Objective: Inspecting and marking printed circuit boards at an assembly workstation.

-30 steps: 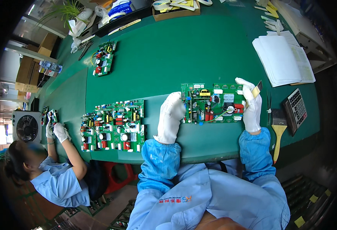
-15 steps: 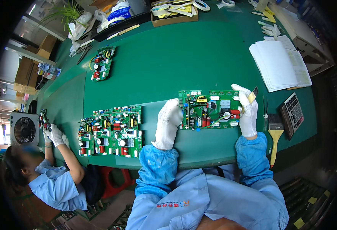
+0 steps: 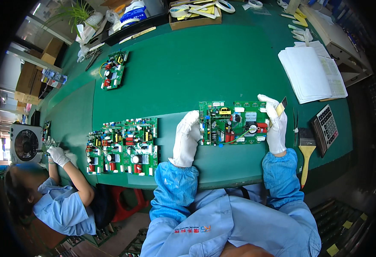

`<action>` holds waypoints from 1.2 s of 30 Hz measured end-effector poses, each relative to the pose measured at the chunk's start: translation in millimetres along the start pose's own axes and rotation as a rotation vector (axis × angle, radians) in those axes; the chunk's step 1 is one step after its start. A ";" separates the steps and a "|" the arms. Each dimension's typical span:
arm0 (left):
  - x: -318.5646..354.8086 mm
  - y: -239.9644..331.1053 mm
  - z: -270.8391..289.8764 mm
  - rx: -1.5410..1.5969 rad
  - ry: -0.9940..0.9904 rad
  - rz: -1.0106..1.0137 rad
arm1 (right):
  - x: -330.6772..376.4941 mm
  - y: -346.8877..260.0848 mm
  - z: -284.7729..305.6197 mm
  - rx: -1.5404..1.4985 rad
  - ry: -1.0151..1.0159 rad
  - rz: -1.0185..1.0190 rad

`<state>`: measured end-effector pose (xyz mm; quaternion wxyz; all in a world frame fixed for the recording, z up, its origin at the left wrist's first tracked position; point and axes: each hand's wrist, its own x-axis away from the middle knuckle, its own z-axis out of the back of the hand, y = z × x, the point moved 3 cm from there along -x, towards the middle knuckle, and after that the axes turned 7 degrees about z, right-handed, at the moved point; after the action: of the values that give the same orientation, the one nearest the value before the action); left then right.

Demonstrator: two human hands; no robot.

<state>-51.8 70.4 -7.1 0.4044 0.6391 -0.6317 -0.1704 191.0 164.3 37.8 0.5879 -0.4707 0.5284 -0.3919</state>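
Note:
Between my two white-gloved hands is a green circuit board (image 3: 233, 124), its component side facing up. It carries a yellow transformer, red cylinders, a round white-topped part and a green wire. My left hand (image 3: 186, 139) is closed on the board's left edge. At the right edge my right hand (image 3: 276, 126) grips it, thumb near the upper corner. A small flat piece (image 3: 281, 107), pale yellow with a dark end, sticks out by the right fingers; how it is held is hidden. Left of my hands, several similar boards (image 3: 123, 147) lie close together.
Another board (image 3: 114, 70) lies at the far left. Right of me are a brush (image 3: 307, 158), a calculator (image 3: 326, 128) and papers (image 3: 305, 73). A tape box (image 3: 195, 21) stands at the back. A co-worker (image 3: 61, 201) sits at left by a fan (image 3: 26, 143).
My hands and the board stay nearly still. At left, the co-worker's gloved hands have shifted slightly, and the thing near them now shows at a different angle.

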 end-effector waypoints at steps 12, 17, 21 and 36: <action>1.4 0.8 -1.9 -0.127 0.099 0.072 | 1.7 0.8 1.0 0.051 -0.010 -0.037; 1.8 1.1 -3.7 -0.145 0.149 0.102 | 2.8 3.4 -0.4 -0.033 0.024 -0.051; 1.2 1.1 -3.6 -0.194 0.150 0.079 | 2.0 4.6 -1.7 -0.027 0.011 0.020; -5.4 -8.7 9.2 -0.328 0.192 -0.003 | 5.0 -4.4 -2.7 -0.029 0.017 -0.086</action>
<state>-53.5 71.6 -20.8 0.5611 0.5790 -0.5530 -0.2100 189.1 158.0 40.8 0.5591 -0.4980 0.5183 -0.4132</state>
